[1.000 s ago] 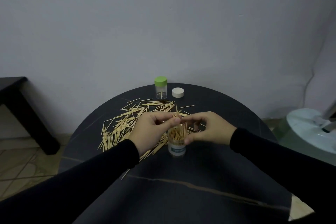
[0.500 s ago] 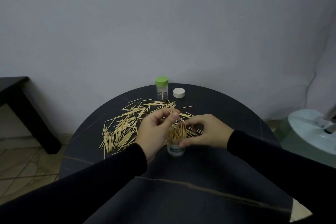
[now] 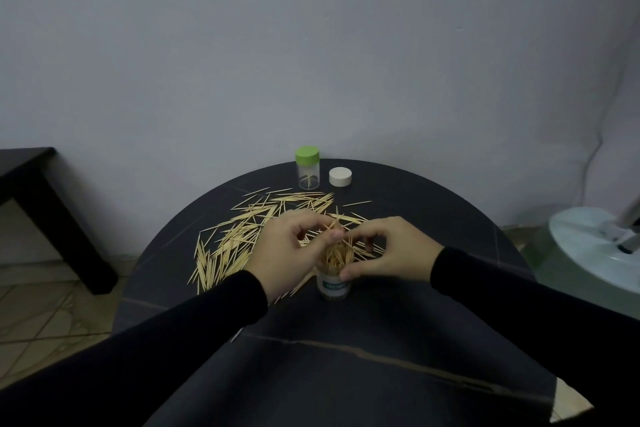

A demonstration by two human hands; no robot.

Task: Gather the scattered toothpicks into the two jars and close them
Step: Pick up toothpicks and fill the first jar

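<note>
An open clear jar (image 3: 333, 286) with a teal label stands mid-table, packed with upright toothpicks. My right hand (image 3: 391, 248) grips its rim, thumb in front, fingers curled behind. My left hand (image 3: 294, 248) pinches a few toothpicks (image 3: 333, 226) just above the jar's mouth. Many loose toothpicks (image 3: 239, 236) lie scattered on the black round table (image 3: 398, 340), left of and behind my hands. A second clear jar (image 3: 308, 168) with a green lid on stands at the far edge, nearly empty. A white lid (image 3: 340, 176) lies beside it to the right.
A black side table (image 3: 41, 198) stands at the left over tiled floor. A pale round fan base (image 3: 595, 246) sits on the floor at the right. A grey wall rises close behind the table.
My left hand has kept its pinched toothpicks over the jar's mouth, shifting slightly. My right hand has stayed on the jar's rim. The jar has not moved.
</note>
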